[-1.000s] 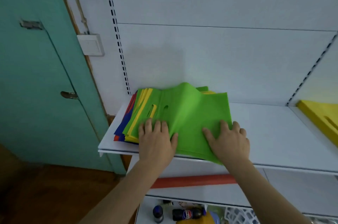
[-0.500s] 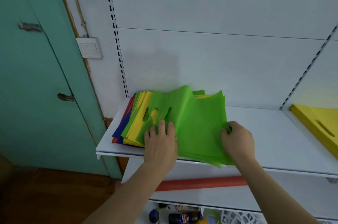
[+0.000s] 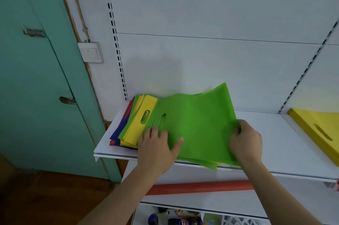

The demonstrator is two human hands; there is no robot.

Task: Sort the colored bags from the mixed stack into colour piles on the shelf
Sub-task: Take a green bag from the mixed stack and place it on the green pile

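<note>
Right hand [image 3: 245, 141] pinches the right edge of the top green bag [image 3: 198, 123], fingers curled round it, that side lifted clear of the stack [image 3: 132, 125]. Left hand [image 3: 157, 148] lies flat with straight fingers, pressing the yellow bag [image 3: 141, 123] and the near-left part of the pile; thumb rests on the green.

Green bag spans the gap between both hands, long axis running left to right, handle slot just ahead of the left fingertips. Its far right corner curls upward. More green layers (count unclear) show at the near edge under it.

Yellow pile [image 3: 317, 129] sits well to the right of the right hand, on the same shelf [image 3: 275, 155]. No green pile seen.

Judgement: the peel goes rightward, away from the left hand. The right hand is the nearer one to the open shelf, so it carries; the left only anchors. Risk: a second green bag clinging and coming along.
</note>
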